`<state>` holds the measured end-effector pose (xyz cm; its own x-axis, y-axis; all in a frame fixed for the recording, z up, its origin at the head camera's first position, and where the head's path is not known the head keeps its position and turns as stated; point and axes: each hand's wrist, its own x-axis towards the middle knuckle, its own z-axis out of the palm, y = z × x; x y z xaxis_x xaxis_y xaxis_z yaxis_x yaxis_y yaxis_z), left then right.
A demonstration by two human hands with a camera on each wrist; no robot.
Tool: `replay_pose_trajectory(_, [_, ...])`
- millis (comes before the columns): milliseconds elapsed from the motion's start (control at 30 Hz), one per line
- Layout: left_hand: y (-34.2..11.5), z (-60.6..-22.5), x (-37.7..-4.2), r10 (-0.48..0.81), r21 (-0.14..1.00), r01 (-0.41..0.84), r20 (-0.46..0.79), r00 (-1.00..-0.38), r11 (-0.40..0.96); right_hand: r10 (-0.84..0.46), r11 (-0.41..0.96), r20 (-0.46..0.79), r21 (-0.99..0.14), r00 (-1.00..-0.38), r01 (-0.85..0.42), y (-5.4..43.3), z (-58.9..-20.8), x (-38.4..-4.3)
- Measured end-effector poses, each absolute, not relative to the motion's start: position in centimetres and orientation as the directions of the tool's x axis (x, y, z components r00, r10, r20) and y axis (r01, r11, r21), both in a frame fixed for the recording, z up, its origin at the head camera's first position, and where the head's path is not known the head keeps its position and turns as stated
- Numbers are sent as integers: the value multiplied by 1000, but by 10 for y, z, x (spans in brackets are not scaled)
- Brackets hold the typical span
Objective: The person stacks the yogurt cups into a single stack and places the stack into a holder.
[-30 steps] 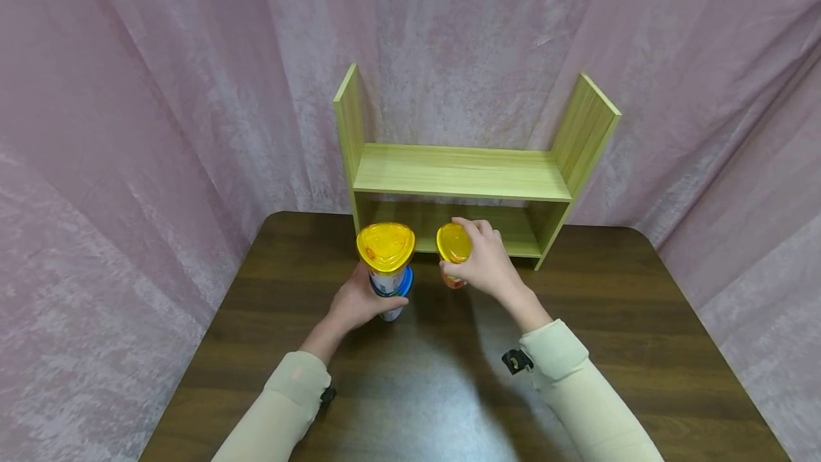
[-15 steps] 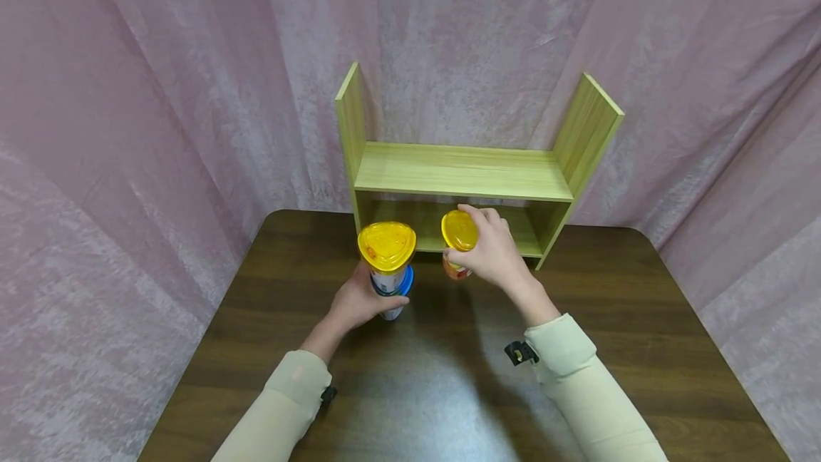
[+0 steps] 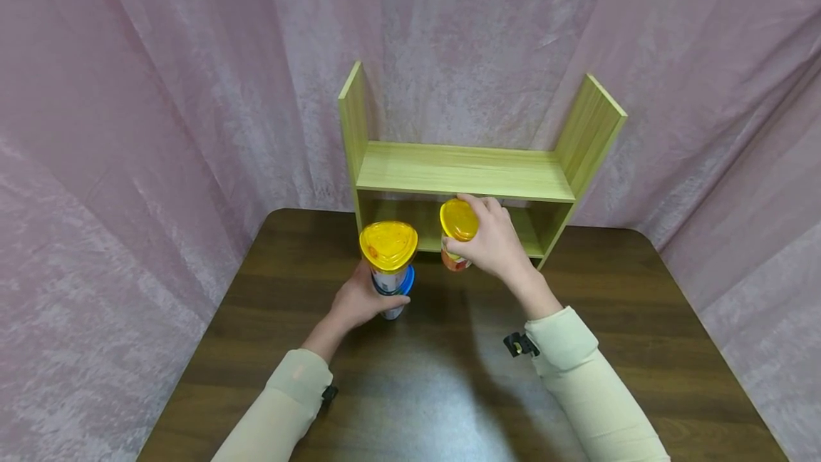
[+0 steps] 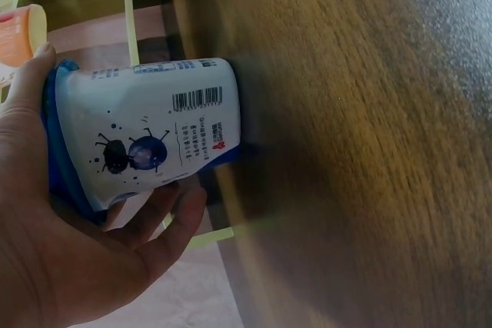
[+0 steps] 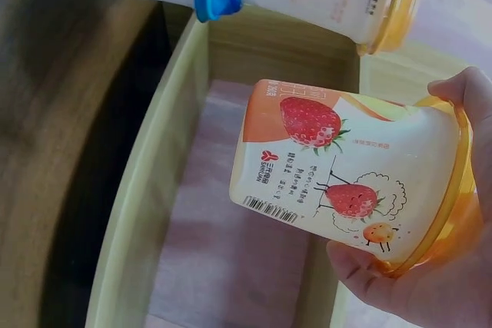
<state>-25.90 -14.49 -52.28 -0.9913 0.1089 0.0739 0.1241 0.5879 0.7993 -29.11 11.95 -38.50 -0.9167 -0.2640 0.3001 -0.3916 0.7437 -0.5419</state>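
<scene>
My left hand grips a blue-lidded yogurt cup standing upright on the table, its fingers and thumb round it near the lid. Stacked on that lid is another yogurt cup with a yellow lid. To the right, a strawberry yogurt cup with a yellow lid hangs in the air before the shelf's lower compartment. My right hand holds it by the lid, thumb on the near side and fingers on the far side. Its base is clear of the tabletop in the right wrist view.
Behind the cups, a light wooden two-tier shelf stands at the back of the dark wooden table. Its tall side panels rise left and right. Pink curtains hang behind and at both sides.
My right hand has lifted the strawberry yogurt cup higher and slightly towards the shelf. The left hand and the two stacked cups have stayed in place.
</scene>
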Motion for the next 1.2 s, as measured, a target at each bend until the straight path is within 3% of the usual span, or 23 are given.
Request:
replay_pose_trajectory(533, [-144,-521,-261,105,783,118,68,-992,610,-277,733,353,-524,-894,-434,117,-353,-292])
replay_pose_trajectory(1200, [-146,-523,-260,119,792,136,80,-990,596,-300,740,322,-515,-898,-432,101,-333,-290])
